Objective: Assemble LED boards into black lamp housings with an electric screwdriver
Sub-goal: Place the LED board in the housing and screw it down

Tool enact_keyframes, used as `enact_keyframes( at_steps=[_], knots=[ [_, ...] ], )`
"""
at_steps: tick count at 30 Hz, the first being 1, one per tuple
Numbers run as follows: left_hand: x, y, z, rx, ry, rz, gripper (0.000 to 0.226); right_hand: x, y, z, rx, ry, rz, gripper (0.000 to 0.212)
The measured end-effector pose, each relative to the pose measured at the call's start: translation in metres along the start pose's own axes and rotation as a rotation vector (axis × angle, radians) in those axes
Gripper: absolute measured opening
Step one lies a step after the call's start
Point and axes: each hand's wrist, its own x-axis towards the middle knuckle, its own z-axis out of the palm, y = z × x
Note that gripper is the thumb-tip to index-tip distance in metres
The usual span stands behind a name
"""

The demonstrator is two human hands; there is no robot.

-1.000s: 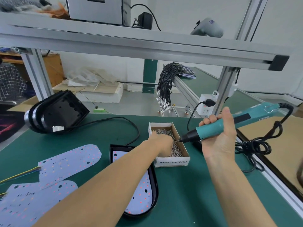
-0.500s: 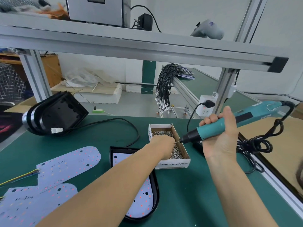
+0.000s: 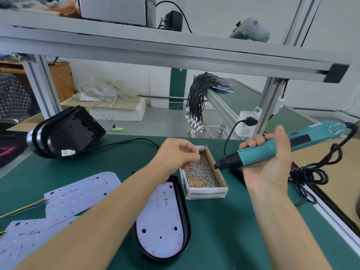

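Note:
A black lamp housing (image 3: 186,221) lies on the green mat with a white LED board (image 3: 159,221) seated inside it. Right of it stands a small cardboard box (image 3: 206,193) full of screws (image 3: 200,172). My left hand (image 3: 178,152) hovers over the box's far left corner, fingertips pinched together as on a screw, though motion blur hides it. My right hand (image 3: 272,164) grips a teal electric screwdriver (image 3: 259,153) held nearly level, its bit pointing left over the box's right wall.
Two loose LED boards (image 3: 81,193) with coloured wires lie at the left. A stack of black housings (image 3: 66,133) stands at the back left. The screwdriver's coiled cable (image 3: 311,172) lies at the right. An aluminium frame beam (image 3: 175,53) crosses overhead.
My left hand has risen out of the screw box and drawn back to the left with fingers pinched. The screwdriver has tilted slightly, its bit now over the box's right wall.

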Motion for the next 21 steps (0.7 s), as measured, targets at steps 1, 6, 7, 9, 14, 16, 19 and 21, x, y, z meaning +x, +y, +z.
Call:
enact_keyframes(
  at_steps=[1,6,7,9,14,16,19,21],
  knots=[
    [-0.013,0.0,-0.011,-0.124,-0.006,-0.015,0.012,-0.003,0.002,0.003,0.027,-0.023,0.022,0.027],
    [-0.077,-0.012,-0.05,-0.597,-0.012,-0.087,0.008,-0.024,0.023,0.029,0.128,-0.175,0.154,0.043],
    [-0.088,-0.016,-0.054,-0.663,-0.005,-0.096,0.007,-0.029,0.027,0.035,0.14,-0.199,0.175,0.048],
    [-0.104,-0.025,-0.06,-0.751,0.021,-0.114,0.009,-0.039,0.037,0.046,0.147,-0.244,0.196,0.055],
    [-0.121,-0.044,-0.065,-1.0,0.146,-0.209,0.012,-0.06,0.056,0.066,0.148,-0.295,0.246,0.061],
    [-0.126,-0.044,-0.066,-1.084,0.151,-0.212,0.017,-0.065,0.059,0.07,0.142,-0.294,0.248,0.061],
    [-0.131,-0.046,-0.066,-1.155,0.109,-0.204,0.055,-0.07,0.06,0.073,0.137,-0.303,0.241,0.059],
    [-0.133,-0.047,-0.064,-1.192,0.07,-0.196,0.055,-0.071,0.06,0.075,0.139,-0.311,0.24,0.058]
  ],
)
